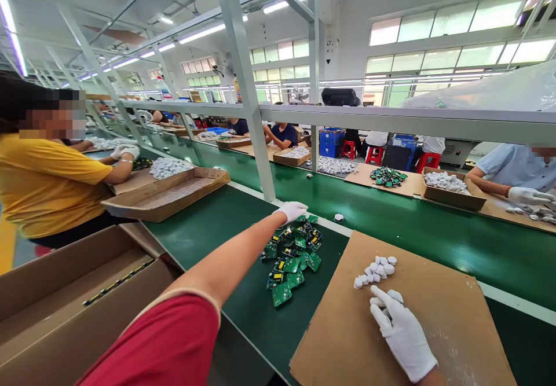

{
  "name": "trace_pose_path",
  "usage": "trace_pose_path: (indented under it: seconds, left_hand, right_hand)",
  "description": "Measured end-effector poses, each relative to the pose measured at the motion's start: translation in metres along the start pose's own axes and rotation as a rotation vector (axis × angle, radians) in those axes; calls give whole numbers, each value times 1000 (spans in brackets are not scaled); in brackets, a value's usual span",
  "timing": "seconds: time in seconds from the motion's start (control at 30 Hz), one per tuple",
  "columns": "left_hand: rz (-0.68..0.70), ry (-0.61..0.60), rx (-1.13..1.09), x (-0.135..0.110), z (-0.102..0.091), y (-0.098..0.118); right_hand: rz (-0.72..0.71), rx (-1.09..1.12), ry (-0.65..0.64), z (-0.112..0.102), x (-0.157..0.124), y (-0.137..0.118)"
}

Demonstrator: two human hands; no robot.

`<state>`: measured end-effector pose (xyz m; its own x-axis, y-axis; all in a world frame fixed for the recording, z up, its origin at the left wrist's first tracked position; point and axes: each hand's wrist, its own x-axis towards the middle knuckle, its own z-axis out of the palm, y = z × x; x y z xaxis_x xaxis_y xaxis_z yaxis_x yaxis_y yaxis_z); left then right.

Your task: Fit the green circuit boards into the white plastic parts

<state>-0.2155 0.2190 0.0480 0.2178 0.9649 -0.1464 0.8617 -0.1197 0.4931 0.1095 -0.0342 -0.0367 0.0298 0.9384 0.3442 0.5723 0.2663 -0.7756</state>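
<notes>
Green circuit boards (292, 258) heaped loose on the green belt (434, 235), just left of a cardboard sheet (456, 316), within easy reach of both arms. Left hand (292, 210), white-gloved, stretched out to the far edge of the heap, fingers curled down onto the topmost boards; whether one is already pinched cannot be told from this angle. Small white plastic pieces (376, 270) bunched on the cardboard sheet, probably to keep them from rolling off onto the belt. Right hand (402, 334), also gloved, resting on the sheet just below that bunch, fingers loosely spread, index extended toward the pieces, one or two of them seemingly under the fingertips. Close at left, an open cardboard box (65, 293); further along, a shallow cardboard tray (165, 195) beside a person in a yellow shirt (43, 183). Across the belt, similar heaps of boards and white parts in front of other seated workers, a gloved co-worker's hand (527, 196) at far right.
</notes>
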Motion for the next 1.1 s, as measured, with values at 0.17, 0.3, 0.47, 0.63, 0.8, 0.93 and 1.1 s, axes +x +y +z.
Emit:
trace_pose_path:
  seconds: [0.17,0.3,0.47,0.63,0.8,0.93,1.1]
  left_hand:
    - [-26,-57,23,20,14,9]
    - [53,-183,-3,15,38,24]
    - [133,-231,-113,6,34,33]
    - [1,31,-175,-15,-21,-20]
    - [-216,245,-127,-65,-37,-96]
    - [-232,319,-117,-79,-4,-115]
    - [-98,322,-57,-64,22,-90]
  right_hand:
    - [-1,-21,-14,-1,1,-1]
    - [-1,-16,-27,-1,2,0]
    - [39,-17,-60,-2,1,5]
    - [89,-19,-119,-5,-2,12]
    - [39,-55,-121,-2,2,15]
    - [7,-76,-105,1,5,15]
    - [33,-94,-107,0,1,12]
